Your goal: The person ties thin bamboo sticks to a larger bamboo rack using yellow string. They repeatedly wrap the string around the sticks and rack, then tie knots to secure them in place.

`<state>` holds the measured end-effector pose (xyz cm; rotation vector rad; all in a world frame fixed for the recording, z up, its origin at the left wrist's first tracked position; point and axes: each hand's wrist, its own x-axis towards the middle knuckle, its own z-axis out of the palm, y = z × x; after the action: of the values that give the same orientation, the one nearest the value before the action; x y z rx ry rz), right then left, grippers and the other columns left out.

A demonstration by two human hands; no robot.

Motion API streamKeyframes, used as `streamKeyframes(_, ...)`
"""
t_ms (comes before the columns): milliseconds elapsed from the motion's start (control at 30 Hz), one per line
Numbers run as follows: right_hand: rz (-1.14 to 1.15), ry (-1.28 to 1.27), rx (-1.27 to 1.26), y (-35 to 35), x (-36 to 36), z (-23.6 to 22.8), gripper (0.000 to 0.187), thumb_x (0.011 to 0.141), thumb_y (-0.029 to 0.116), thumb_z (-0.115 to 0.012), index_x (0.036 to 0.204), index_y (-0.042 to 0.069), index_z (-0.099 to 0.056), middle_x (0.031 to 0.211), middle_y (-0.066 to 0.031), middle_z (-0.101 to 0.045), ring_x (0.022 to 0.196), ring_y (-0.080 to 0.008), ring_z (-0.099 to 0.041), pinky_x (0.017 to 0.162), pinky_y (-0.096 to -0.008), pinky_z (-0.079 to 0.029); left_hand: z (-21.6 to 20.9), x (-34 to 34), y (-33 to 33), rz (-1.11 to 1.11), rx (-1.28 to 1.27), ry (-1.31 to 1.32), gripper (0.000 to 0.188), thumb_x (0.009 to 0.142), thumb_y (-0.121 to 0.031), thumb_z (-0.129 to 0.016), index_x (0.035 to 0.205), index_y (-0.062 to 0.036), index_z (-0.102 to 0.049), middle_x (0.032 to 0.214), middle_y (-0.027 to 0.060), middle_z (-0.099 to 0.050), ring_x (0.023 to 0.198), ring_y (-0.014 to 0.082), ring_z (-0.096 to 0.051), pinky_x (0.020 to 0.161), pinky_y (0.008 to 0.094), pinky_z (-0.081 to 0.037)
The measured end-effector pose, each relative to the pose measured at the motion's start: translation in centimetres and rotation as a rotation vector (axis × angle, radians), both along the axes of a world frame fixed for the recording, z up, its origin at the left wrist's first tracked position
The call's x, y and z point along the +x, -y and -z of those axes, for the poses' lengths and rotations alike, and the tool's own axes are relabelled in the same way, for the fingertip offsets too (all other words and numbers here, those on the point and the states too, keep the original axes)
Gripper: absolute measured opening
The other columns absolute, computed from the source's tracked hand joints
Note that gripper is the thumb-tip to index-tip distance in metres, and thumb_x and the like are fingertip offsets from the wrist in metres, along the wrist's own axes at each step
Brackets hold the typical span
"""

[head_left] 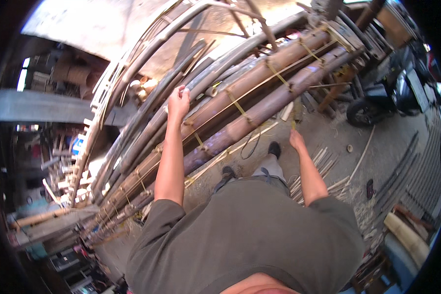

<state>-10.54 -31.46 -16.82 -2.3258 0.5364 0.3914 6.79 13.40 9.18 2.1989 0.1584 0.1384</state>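
Two thick brown bamboo poles, a near pole [265, 106] and a far pole [252, 81], run diagonally before me. Yellow ties [237, 104] cross the dark gap between them at intervals. Reaching beyond the far pole, my left hand [178, 104] has its fingers curled in above the bundled poles; whether anything is in them is hidden. On the near side, my right hand [296, 140] is closed around the lower end of a narrow yellowish strip [293, 124], which rises toward the near pole. A dark loop [250, 146] hangs below that pole.
Long grey poles [220, 71] lie beyond the bamboo. Cut sticks [322, 164] lie on the floor by my right arm, with a small ring [349, 148] farther right. A motorcycle [394, 95] stands at the right. Stacked wood and clutter fill the left side.
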Motion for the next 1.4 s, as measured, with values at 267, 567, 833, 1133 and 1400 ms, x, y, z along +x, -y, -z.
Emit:
streamKeyframes(267, -0.041, -0.489, 1.269, -23.6, -6.9, -17.5, 0.056, 0.095, 0.053, -0.051, 0.115, 0.001, -0.061, 0.108, -0.0118, -0.064, 0.095, -0.0197, -0.062, 0.088, -0.0357, -0.051, 0.7, -14.0, -6.9, 0.513, 0.242, -0.284, 0.037, 0.090, -0.025, -0.058, 0.118, 0.0001, -0.059, 0.114, 0.0255, -0.063, 0.111, 0.0383, -0.059, 0.096, 0.0411, -0.046)
streamKeyframes(567, 0.004, 0.595, 1.247, -42.6, 0.1, -31.9, 0.027, 0.094, 0.030, -0.051, 0.081, 0.008, -0.060, 0.073, -0.0054, -0.059, 0.070, -0.0164, -0.058, 0.063, -0.0343, -0.049, 11.2, -14.8, -6.4, 0.186, 0.211, 0.153, 0.036, 0.092, -0.036, -0.054, 0.114, -0.0074, -0.060, 0.101, 0.0175, -0.067, 0.101, 0.0378, -0.061, 0.091, 0.0501, -0.037)
streamKeyframes(833, -0.713, 0.122, 0.834, -36.5, 13.0, -26.4, 0.055, 0.097, 0.053, -0.046, 0.076, 0.006, -0.063, 0.072, -0.0044, -0.058, 0.067, -0.0128, -0.053, 0.069, -0.0326, -0.046, 4.0, -14.4, -3.1, 0.176, 0.186, -0.064, 0.035, 0.099, -0.036, -0.042, 0.105, -0.0123, -0.067, 0.097, 0.0201, -0.068, 0.095, 0.0394, -0.063, 0.085, 0.0574, -0.030)
streamKeyframes(1133, -0.905, 0.272, 0.451, -31.0, -4.9, -23.7, 0.044, 0.092, 0.034, -0.052, 0.066, 0.000, -0.063, 0.069, -0.0251, -0.061, 0.068, -0.0450, -0.060, 0.066, -0.0525, -0.046, 2.9, -15.2, -2.2, 0.039, 0.191, -0.020, 0.032, 0.098, -0.034, -0.047, 0.094, -0.0111, -0.070, 0.079, 0.0131, -0.068, 0.081, 0.0271, -0.065, 0.089, 0.0486, -0.035)
streamKeyframes(1400, -1.074, 0.574, 0.097, -31.5, -6.0, -22.1, 0.030, 0.080, 0.028, -0.058, 0.061, 0.006, -0.063, 0.063, -0.0178, -0.063, 0.064, -0.0367, -0.063, 0.070, -0.0463, -0.049, 5.2, -3.7, -5.6, -0.081, 0.350, 0.171, 0.033, 0.094, -0.027, -0.054, 0.097, 0.0040, -0.066, 0.084, 0.0185, -0.069, 0.076, 0.0288, -0.067, 0.068, 0.0419, -0.050)
